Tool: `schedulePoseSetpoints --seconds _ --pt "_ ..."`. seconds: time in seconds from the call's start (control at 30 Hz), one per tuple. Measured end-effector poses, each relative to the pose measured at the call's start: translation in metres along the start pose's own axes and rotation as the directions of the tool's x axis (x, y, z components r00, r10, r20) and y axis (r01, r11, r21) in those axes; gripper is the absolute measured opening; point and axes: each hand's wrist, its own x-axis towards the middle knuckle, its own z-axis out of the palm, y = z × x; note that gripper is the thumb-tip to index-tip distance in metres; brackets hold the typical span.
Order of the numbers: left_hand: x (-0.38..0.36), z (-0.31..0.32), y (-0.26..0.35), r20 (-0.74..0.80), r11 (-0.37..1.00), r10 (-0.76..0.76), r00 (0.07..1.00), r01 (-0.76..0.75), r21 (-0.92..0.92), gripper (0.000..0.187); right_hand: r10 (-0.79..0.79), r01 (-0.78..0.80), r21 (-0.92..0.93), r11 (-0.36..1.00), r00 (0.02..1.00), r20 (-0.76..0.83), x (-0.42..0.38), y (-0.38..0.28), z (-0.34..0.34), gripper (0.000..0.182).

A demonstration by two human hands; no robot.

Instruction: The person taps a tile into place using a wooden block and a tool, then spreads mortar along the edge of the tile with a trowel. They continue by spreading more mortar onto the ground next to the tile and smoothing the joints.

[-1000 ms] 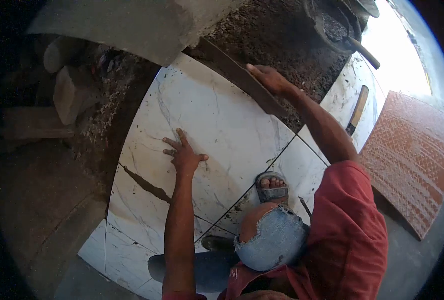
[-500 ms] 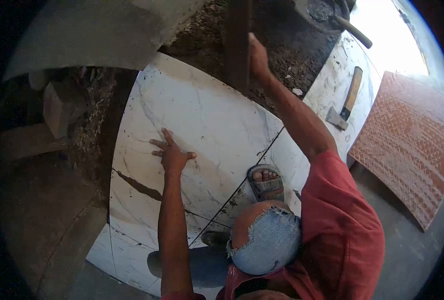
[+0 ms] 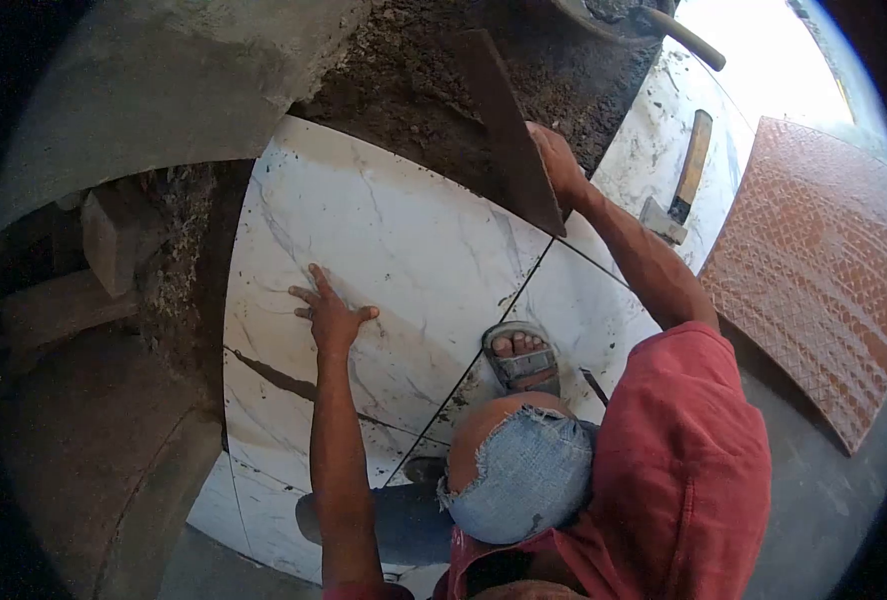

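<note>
My left hand (image 3: 334,318) lies flat with fingers spread on a large white marble-patterned tile (image 3: 404,230). Closed on a long, dark flat board (image 3: 512,130), shaped like a plasterer's float, is my right hand (image 3: 559,165); my grip is partly hidden behind it. The board stands tilted on edge over the dark rough mortar bed (image 3: 394,90), its lower end by the tile's far right corner. Right of that hand, a hatchet-like tool (image 3: 689,180) with a wooden handle rests on another white tile (image 3: 649,120).
A brown tile (image 3: 814,270), its ridged back showing, stands at the right. A round pan (image 3: 604,20) with a wooden-handled tool (image 3: 689,40) is at the top. Concrete (image 3: 184,80) and wooden blocks (image 3: 114,240) lie left. My sandalled foot (image 3: 522,355) is on the tiles.
My right hand has brought the board down and toward me, turning it from upright to slanted, its lower end now at the tile corner. The left hand stays spread on the tile.
</note>
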Motion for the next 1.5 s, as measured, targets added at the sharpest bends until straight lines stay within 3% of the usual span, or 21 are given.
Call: schedulePoseSetpoints --seconds 0.07,0.13,0.17,0.23,0.3,0.37,0.53,0.6,0.67,0.73,0.8,0.83,0.97,1.03,1.17,1.23,1.27,1.33,1.37,1.5 --pt "0.001 -0.001 0.003 -0.025 1.000 0.022 0.999 -0.022 0.012 0.138 0.069 -0.069 -0.008 0.998 0.996 0.053 0.010 -0.008 -0.011 0.057" --pt "-0.002 -0.009 0.008 0.003 1.000 0.002 1.000 -0.002 0.007 0.138 0.188 -0.137 -0.303 0.943 0.971 0.147 0.022 -0.011 -0.027 0.058" --pt "-0.004 -0.010 0.011 0.034 1.000 -0.025 0.999 0.025 -0.004 0.139 0.191 -0.137 -0.312 0.940 0.970 0.150 0.025 -0.015 -0.033 0.058" --pt "-0.002 -0.007 0.012 0.050 0.999 -0.040 0.998 0.041 -0.010 0.139 0.157 -0.150 -0.131 0.980 0.986 0.050 0.029 -0.029 -0.043 0.063" --pt "0.003 -0.002 0.003 0.056 0.999 -0.055 0.997 0.055 0.001 0.139 0.083 -0.070 -0.190 0.979 0.995 0.059 0.028 -0.036 -0.035 0.063" --pt "0.009 0.011 -0.006 -0.043 0.999 0.014 0.999 -0.012 0.041 0.138 -0.003 0.021 -0.251 0.968 0.997 0.072 0.024 -0.043 -0.021 0.064" --pt "0.004 -0.002 0.006 0.020 1.000 -0.019 1.000 0.019 0.017 0.139 0.256 -0.211 -0.170 0.963 0.914 0.315 0.011 -0.052 0.011 0.064" --pt "0.000 -0.004 0.005 0.023 1.000 -0.020 1.000 0.020 0.004 0.139 0.290 -0.243 -0.193 0.951 0.918 0.271 0.004 -0.043 0.006 0.065" --pt "0.000 -0.009 0.010 0.042 0.999 -0.034 0.999 0.034 0.008 0.139 0.221 -0.126 -0.325 0.937 0.936 0.273 -0.007 -0.017 -0.002 0.066" --pt "-0.001 -0.011 0.012 0.042 1.000 -0.029 0.999 0.029 0.003 0.139 0.307 -0.205 -0.340 0.918 0.909 0.281 -0.004 -0.044 -0.012 0.065" --pt "0.002 -0.004 0.004 0.057 1.000 -0.024 0.998 0.023 0.015 0.139 0.285 -0.166 -0.434 0.885 0.932 0.225 -0.003 -0.058 -0.015 0.061" --pt "0.007 0.004 -0.002 0.016 1.000 0.018 1.000 -0.018 0.013 0.139 0.129 -0.095 -0.373 0.923 0.989 0.069 0.010 -0.045 -0.009 0.055" --pt "0.005 0.001 -0.001 -0.003 0.999 0.033 0.999 -0.033 0.027 0.140 0.209 -0.181 -0.408 0.895 0.978 0.026 0.038 -0.078 -0.042 0.058" --pt "0.005 -0.001 0.001 -0.015 0.999 0.031 0.999 -0.031 0.036 0.140 0.236 -0.145 -0.378 0.914 0.950 0.205 0.042 -0.066 -0.034 0.064" --pt "0.005 -0.006 0.005 0.058 0.999 -0.002 0.998 -0.001 0.042 0.142 0.216 -0.047 -0.464 0.885 0.923 0.319 0.017 -0.052 0.008 0.073" --pt "0.002 0.000 0.000 0.016 1.000 0.015 1.000 -0.015 0.018 0.139 0.420 -0.196 -0.471 0.860 0.796 0.437 0.018 -0.049 0.018 0.079" --pt "0.003 0.001 -0.001 -0.030 0.999 0.048 0.998 -0.048 -0.007 0.137 0.417 -0.193 -0.466 0.863 0.794 0.443 0.022 -0.048 0.018 0.079" --pt "0.000 -0.006 0.007 0.003 1.000 0.018 1.000 -0.018 0.000 0.139 0.562 -0.222 -0.573 0.789 0.638 0.527 0.035 -0.051 0.007 0.083" --pt "-0.001 -0.010 0.010 0.041 1.000 -0.008 0.999 0.008 0.004 0.141 0.484 -0.179 -0.512 0.840 0.672 0.561 0.037 -0.049 0.003 0.086" --pt "-0.001 -0.012 0.011 0.062 0.997 -0.034 0.997 0.039 -0.069 0.141 0.493 -0.179 -0.568 0.803 0.736 0.465 0.046 -0.053 0.015 0.088"
